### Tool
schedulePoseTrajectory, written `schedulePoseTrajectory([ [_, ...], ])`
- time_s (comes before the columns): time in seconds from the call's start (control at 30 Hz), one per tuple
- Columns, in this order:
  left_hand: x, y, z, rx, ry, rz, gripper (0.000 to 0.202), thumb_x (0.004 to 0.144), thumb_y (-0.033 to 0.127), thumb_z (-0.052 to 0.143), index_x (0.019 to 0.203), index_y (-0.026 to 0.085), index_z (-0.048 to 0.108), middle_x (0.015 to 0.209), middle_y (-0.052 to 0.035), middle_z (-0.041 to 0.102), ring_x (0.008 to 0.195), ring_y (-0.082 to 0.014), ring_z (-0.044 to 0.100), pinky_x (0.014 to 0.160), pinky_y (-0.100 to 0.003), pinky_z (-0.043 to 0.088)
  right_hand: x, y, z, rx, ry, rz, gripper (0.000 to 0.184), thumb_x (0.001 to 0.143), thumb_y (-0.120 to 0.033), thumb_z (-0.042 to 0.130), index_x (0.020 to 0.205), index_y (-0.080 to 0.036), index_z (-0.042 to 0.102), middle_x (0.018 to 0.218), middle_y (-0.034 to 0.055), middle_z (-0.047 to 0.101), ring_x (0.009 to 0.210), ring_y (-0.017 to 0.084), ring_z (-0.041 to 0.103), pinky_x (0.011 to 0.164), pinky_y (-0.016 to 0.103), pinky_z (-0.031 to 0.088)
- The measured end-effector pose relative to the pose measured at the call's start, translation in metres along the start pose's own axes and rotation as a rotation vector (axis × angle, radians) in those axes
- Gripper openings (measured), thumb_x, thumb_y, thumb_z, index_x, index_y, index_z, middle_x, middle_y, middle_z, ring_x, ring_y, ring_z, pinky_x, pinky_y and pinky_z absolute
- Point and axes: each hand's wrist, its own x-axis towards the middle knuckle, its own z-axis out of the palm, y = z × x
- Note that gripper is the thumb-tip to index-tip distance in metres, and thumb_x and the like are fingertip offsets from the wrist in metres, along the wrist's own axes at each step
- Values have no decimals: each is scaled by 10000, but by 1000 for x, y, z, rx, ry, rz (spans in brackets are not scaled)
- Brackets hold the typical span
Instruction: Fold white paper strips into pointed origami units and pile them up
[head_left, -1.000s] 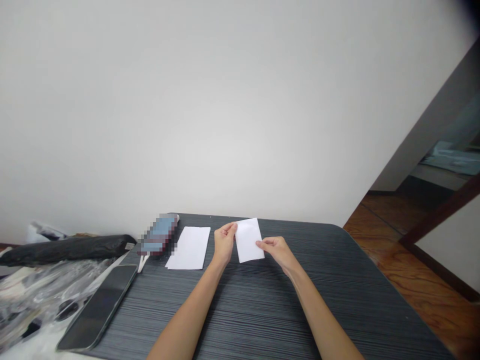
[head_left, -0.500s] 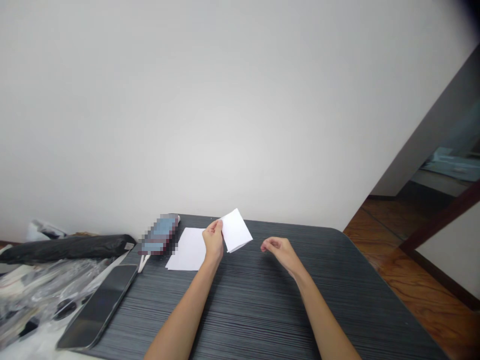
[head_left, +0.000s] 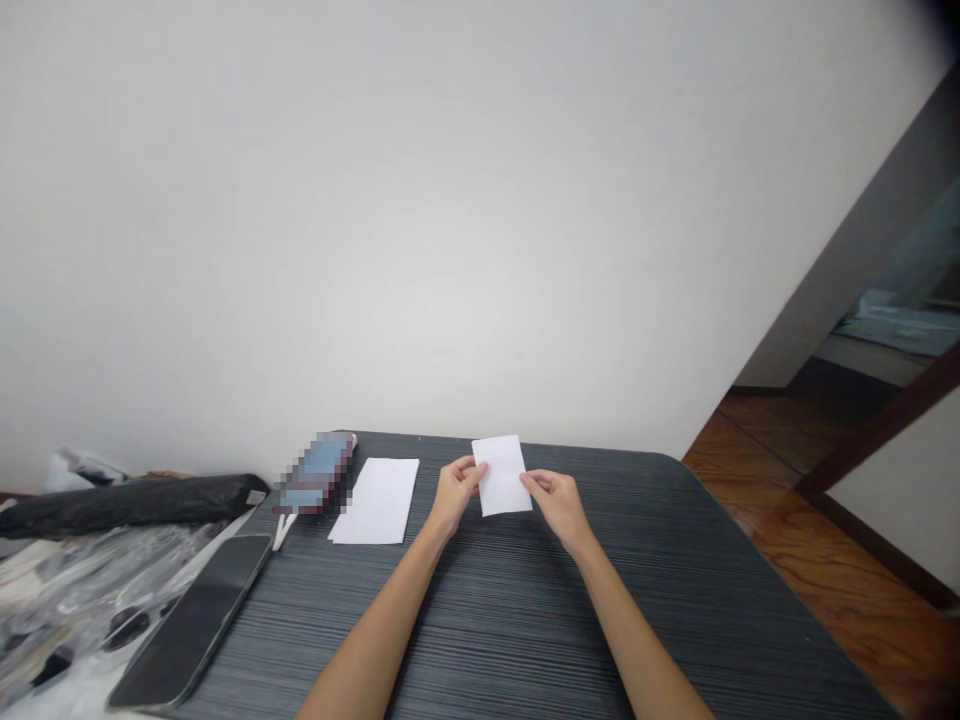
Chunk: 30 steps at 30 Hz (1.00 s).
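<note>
Both hands pinch small white paper (head_left: 502, 475) near surface's (head_left: 675, 600) far edge: left hand (head_left: 457, 492) on its left edge, right hand (head_left: 553, 497) back on right edge after letting go. Two-handed grip restored; second sheet (head_left: 376, 500) lies flat, left.

No text, label, brand or number can be read anywhere. The small white paper (head_left: 503, 476) pinched between both hands is blank, and so is the white sheet (head_left: 377, 500) left of the grip.
</note>
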Motion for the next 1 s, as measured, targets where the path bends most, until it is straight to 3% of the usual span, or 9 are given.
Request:
schedulePoseTrajectory([
  [0.17, -2, 1, -1, 166, -89, 37, 303, 631, 360, 617, 727, 74, 638, 600, -55, 624, 516, -125, 538, 491, -213, 404, 0, -3, -4, 78, -41, 28, 337, 616, -417, 615, 790, -130, 648, 725, 81, 668, 690, 217, 605, 642, 327, 468],
  [0.33, -6, 15, 0, 181, -155, 74, 286, 643, 339, 608, 769, 87, 656, 635, -56, 633, 535, -123, 529, 496, -209, 389, 0, -7, -9, 172, -125, 21, 398, 609, -393, 634, 912, -135, 635, 722, 65, 669, 696, 196, 595, 683, 335, 454],
  [0.53, -10, 19, -2, 60, -252, 5, 184, 619, 248, 608, 742, 133, 684, 610, -50, 627, 517, -128, 530, 516, -240, 428, -2, -9, -15, 326, -136, 52, 155, 599, -301, 638, 678, -171, 667, 677, 30, 647, 625, 150, 561, 584, 261, 420],
  [0.63, -11, 20, -3, 36, -297, -31, 177, 615, 239, 592, 713, 127, 688, 610, -62, 628, 527, -144, 544, 529, -260, 449, -4, -14, -15, 333, -137, 59, 153, 609, -314, 612, 613, -163, 638, 617, 19, 611, 569, 134, 530, 522, 241, 396],
  [0.77, -10, 20, -1, 116, -226, 29, 219, 633, 291, 597, 730, 115, 684, 680, -82, 645, 596, -164, 568, 566, -271, 468, -6, -23, -13, 313, -155, 6, 267, 658, -355, 573, 839, -162, 610, 783, 49, 615, 673, 148, 545, 565, 243, 416],
  [0.87, -8, 16, 2, 169, -148, 100, 232, 625, 312, 617, 757, 130, 676, 743, -77, 650, 637, -166, 578, 597, -278, 482, -5, -24, -11, 317, -126, -6, 461, 637, -352, 605, 1054, -210, 470, 765, 21, 595, 588, 122, 541, 461, 212, 397],
  [1.0, -10, 10, 8, 202, -176, 143, 357, 661, 312, 589, 976, 146, 605, 772, -66, 646, 642, -156, 595, 627, -279, 486, 0, -16, -10, 310, 0, -14, 432, 626, -365, 606, 985, -217, 416, 654, -28, 545, 432, 80, 483, 315, 163, 284],
])
